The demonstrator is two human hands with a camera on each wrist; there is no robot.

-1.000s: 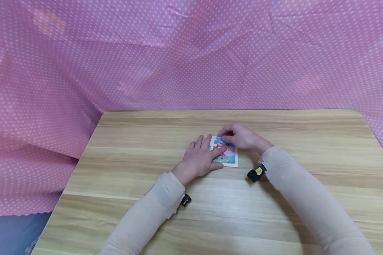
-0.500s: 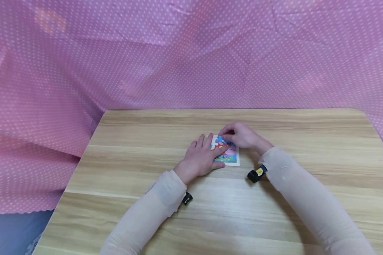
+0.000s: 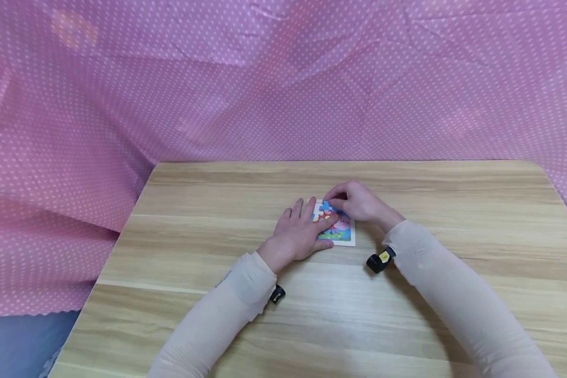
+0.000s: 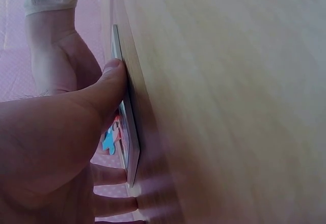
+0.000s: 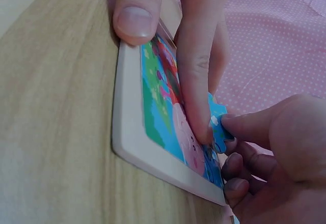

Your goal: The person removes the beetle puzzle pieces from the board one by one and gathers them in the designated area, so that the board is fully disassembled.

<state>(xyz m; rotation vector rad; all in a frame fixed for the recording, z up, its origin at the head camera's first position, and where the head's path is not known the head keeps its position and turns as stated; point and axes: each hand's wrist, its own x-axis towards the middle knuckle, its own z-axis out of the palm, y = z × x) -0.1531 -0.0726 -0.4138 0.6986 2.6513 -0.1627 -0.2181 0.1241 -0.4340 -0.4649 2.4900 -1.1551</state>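
Observation:
A small jigsaw puzzle [image 3: 342, 237] with a cartoon pig picture and a pale frame lies flat on the table. My left hand [image 3: 296, 233] rests on its left part with fingers spread; the thumb [image 5: 136, 20] presses the near frame edge and the index finger lies across the picture. At the far edge, my right hand [image 3: 361, 203] pinches a blue puzzle piece [image 5: 218, 119] between thumb and fingers. That piece is tilted up from the picture, close to my left index fingertip. Part of the picture is hidden under my left hand.
The wood-grain table [image 3: 217, 189] extends around the puzzle on all sides. A pink dotted cloth [image 3: 283, 79] hangs behind the table and along its left side. Black wrist cameras [image 3: 380, 261] sit beneath both sleeves, close to the tabletop.
The head view has shifted very slightly. Both hands, the puzzle and the pinched piece stay in almost the same places relative to each other.

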